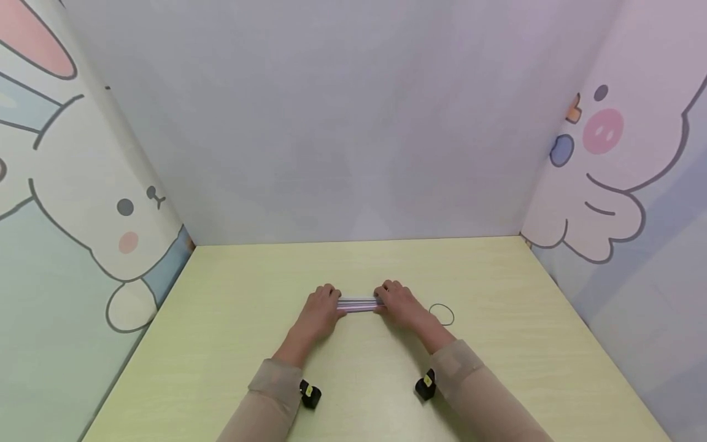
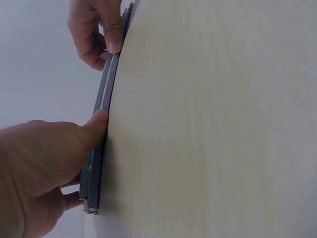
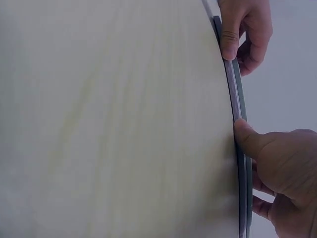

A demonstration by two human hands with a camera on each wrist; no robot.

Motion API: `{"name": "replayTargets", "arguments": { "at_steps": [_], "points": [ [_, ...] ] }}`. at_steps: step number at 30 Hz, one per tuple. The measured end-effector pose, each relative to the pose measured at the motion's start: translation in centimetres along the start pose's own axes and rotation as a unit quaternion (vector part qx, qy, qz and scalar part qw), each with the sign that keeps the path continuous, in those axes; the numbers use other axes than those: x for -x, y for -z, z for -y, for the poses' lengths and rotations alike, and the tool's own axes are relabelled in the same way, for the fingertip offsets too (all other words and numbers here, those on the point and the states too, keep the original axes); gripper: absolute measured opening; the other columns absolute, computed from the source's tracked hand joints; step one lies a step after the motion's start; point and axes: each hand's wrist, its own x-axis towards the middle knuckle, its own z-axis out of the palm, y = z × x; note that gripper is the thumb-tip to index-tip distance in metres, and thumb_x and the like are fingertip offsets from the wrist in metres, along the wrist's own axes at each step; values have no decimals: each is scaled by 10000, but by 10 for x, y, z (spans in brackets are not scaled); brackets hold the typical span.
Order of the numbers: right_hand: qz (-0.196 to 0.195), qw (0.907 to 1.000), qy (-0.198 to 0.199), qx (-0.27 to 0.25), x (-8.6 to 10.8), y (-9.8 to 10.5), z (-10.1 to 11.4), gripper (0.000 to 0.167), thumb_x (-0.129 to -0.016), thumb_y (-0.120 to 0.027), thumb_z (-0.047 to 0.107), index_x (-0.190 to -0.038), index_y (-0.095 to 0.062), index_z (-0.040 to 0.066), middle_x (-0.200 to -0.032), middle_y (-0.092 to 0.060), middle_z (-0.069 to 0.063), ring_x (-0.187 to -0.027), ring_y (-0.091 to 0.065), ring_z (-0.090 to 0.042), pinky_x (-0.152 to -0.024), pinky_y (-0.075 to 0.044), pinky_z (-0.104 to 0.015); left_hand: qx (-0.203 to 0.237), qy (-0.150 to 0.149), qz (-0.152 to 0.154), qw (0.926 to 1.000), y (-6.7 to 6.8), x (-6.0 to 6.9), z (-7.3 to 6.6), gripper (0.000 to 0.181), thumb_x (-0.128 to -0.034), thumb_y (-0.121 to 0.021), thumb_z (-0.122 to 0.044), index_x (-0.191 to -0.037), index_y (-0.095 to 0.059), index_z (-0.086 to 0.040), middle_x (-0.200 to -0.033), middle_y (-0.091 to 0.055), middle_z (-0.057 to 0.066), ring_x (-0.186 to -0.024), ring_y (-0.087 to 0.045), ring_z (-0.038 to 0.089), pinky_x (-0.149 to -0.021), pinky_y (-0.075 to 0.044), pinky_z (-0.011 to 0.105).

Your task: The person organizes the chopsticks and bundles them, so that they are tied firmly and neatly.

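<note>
A person's two hands gripped a bundle of slim, straight sticks, held lengthwise at the centre of the frame, just below the far edge of a pale yellow counter [image 1: 353, 380]. The left hand [image 1: 321, 312], at centre left, and the right hand [image 1: 402, 305], at centre right, each pinched the bundle [image 1: 358, 305], thumb on the near side and fingers curled behind. Between them showed narrow parallel bands of white, grey and purple. In the left wrist view the sticks looked hard and flat-sided, dark green and dark blue around a paler lilac one, with squared ends at lower left. Faint wood-like streaks ran through the counter's surface.

A thin, dark loop [image 1: 453, 315], roughly round, lay beside the right wrist, right of centre; its material could not be made out. Beige sleeves [image 1: 270, 393] with turned-back cuffs ran off the bottom of the frame, a small black device [image 1: 311, 397] showing by the left cuff. A pale grey backdrop [image 1: 353, 123] filled the upper centre, flanked by cartoon prints: a rabbit [image 1: 83, 202] at left and a pink-snouted pig [image 1: 635, 141] at right, both cut off by the frame. The palms hid parts of the sticks, whose number could not be counted, and the right wrist view cropped the bundle's lower end.
</note>
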Motion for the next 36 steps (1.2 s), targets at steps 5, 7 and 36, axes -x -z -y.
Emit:
{"name": "replayTargets", "arguments": {
  "at_steps": [5, 7, 36],
  "points": [
    [222, 9997, 64, -35, -4, 3, -3, 321, -935, -734, 241, -1175, -625, 59, -1037, -569, -78, -936, -501, -253, -795, -429, -426, 41, -27, 220, 9997, 5, -3, 1, 445, -964, -692, -332, -1260, -573, -22, -1129, -527, 87, -1024, -499, 244, -909, -443, 422],
    [244, 9996, 103, -114, -4, 4, -3, 296, -929, -740, 223, -1151, -629, 63, -1010, -563, -71, -915, -495, -249, -783, -427, -429, 94, -65, 286, 9995, 6, -3, 1, 424, -967, -688, -327, -1243, -573, -26, -1098, -513, 79, -999, -485, 240, -886, -440, 415],
    [-271, 9995, 156, -36, 0, -3, 0, 157, -925, -740, 217, -1003, -672, 99, -884, -560, -5, -813, -517, -200, -722, -447, -390, 309, 47, -166, 9994, -4, -1, -1, 265, -947, -711, -277, -1123, -661, -85, -992, -529, 11, -922, -500, 205, -796, -446, 389]
  ]
}}
